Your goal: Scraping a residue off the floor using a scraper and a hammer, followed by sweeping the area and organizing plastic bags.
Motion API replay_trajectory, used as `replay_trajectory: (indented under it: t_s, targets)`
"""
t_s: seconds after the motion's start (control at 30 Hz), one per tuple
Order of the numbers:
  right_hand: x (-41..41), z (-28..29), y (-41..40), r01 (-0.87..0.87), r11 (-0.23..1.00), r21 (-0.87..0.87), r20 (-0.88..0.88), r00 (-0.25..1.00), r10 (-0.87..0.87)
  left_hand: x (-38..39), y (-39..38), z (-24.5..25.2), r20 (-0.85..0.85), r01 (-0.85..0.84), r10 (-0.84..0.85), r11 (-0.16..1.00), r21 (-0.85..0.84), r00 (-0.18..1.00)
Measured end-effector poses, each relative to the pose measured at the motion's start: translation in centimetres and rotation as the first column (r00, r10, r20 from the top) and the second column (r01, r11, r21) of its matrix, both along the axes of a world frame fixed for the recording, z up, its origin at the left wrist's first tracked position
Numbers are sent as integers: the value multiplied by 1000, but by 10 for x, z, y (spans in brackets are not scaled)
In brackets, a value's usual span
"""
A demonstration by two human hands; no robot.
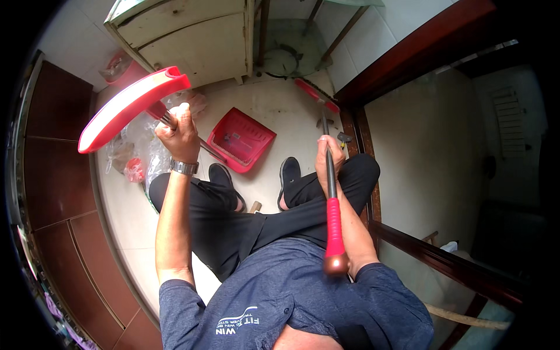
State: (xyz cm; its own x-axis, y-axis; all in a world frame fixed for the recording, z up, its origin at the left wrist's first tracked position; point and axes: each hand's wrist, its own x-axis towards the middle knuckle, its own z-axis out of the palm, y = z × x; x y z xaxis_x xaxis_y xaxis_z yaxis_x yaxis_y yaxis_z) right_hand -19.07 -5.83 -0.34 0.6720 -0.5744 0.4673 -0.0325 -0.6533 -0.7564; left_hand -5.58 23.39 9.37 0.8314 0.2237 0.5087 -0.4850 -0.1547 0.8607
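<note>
My left hand [178, 135], with a metal watch at the wrist, is closed around the metal pole of a long-handled red dustpan [242, 140], just below its curved red-and-white handle top [133, 109]. The dustpan's pan rests on the floor in front of my feet. My right hand [329, 159] grips the metal pole of a broom [331, 175]. The broom's ridged red grip points back towards my body, and its red head with dark bristles [317, 95] lies on the floor near the door frame.
Clear plastic bags [155, 148] lie on the floor at the left, near a pink bin [127, 70]. A worn cabinet [192, 48] and a glass-shelved stand [284, 48] are ahead. A dark scraper-like tool [344, 137] lies beside the door frame [356, 131]. Brown cabinet fronts [61, 175] line the left.
</note>
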Motion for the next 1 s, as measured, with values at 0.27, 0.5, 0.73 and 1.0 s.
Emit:
replay_trajectory:
  t_s: [0.27, 0.5, 0.73, 1.0]
  targets:
    - [-12, 20, 4, -294, 954, 60, -11, 955, 295, -3, -1, 5, -39, 11, -13, 998, -68, 999]
    - [14, 7, 11, -325, 945, -40, -26, 946, 325, -7, -5, 10, -34, 26, -28, 996, -84, 999]
    - [84, -6, 20, -363, 926, -104, -30, 932, 362, -6, -13, 14, -59, 38, -51, 980, -195, 997]
    - [84, 48, -21, -772, 633, -54, -471, 579, 666, -5, -5, 9, -57, 25, -33, 990, -136, 998]
